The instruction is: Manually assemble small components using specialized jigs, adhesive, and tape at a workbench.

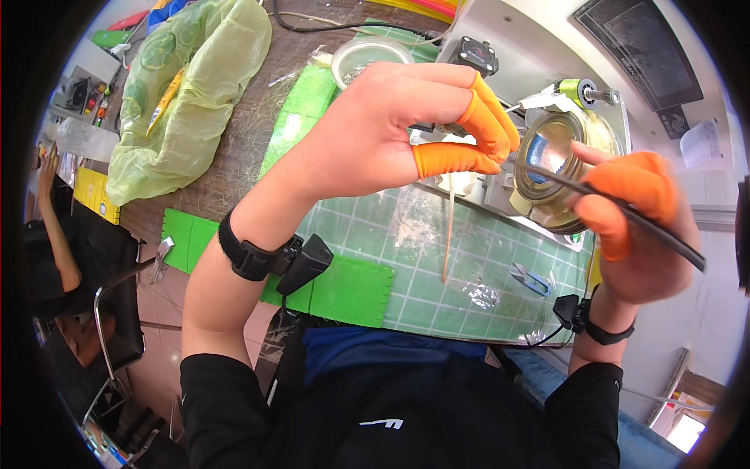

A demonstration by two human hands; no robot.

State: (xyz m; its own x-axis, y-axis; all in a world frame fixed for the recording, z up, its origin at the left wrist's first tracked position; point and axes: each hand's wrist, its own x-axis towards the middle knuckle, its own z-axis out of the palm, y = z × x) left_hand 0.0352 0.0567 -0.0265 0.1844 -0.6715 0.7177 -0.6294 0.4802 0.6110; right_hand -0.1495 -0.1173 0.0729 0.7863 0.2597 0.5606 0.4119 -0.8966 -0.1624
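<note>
Orange finger cots cover several fingertips of both hands. My left hand (375,129) is raised over the bench with thumb and fingertips pinched together; whatever lies between them is too small to name. In my right hand (644,219) I hold dark tweezers (578,186), slanting so that their tips lie close to the left fingertips. Just beyond the tips is a round, brass-coloured part with a glassy centre (549,152), on a white machine (535,35). Right fingers partly cover its edge. My right hand is slightly blurred.
Thread snips with blue handles (531,279) lie on the green gridded mat (359,219). A round tub (370,53) stands beside a bright green cloth (293,121). Farther left rests a yellow-green plastic bag (211,94). Another person's arm (58,227) shows at far left.
</note>
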